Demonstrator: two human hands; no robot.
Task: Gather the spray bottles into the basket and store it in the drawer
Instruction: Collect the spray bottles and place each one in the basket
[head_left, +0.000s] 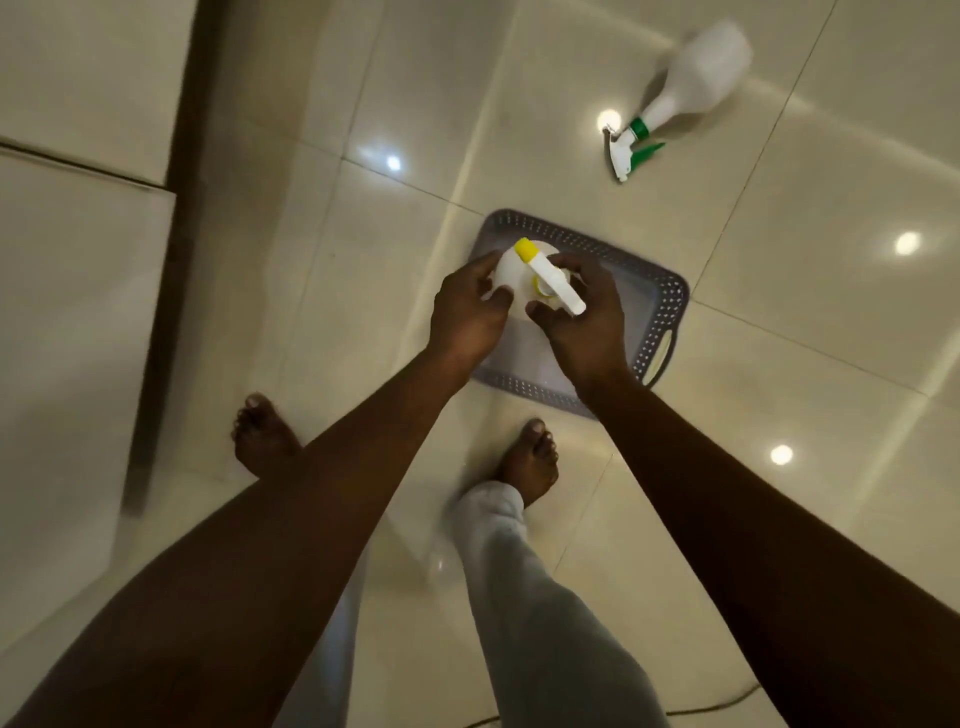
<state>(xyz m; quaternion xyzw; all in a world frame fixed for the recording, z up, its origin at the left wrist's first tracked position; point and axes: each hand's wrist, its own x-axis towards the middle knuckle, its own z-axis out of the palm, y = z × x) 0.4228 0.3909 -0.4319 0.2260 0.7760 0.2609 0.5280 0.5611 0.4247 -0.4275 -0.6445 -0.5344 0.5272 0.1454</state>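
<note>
Two hands, left hand (467, 306) and right hand (587, 322), clamp fingers round the yellow-capped spray bottle (540, 280), held upright directly above the basket (670, 306). The green-capped bottle (680, 93) lies well beyond the fingertips, nearer the right hand, nozzle pointing back.

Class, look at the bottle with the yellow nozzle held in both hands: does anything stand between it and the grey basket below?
Nothing visible does. The yellow-nozzled bottle, gripped by the left hand and right hand, hangs directly over the grey basket, whose visible floor looks bare.
</note>
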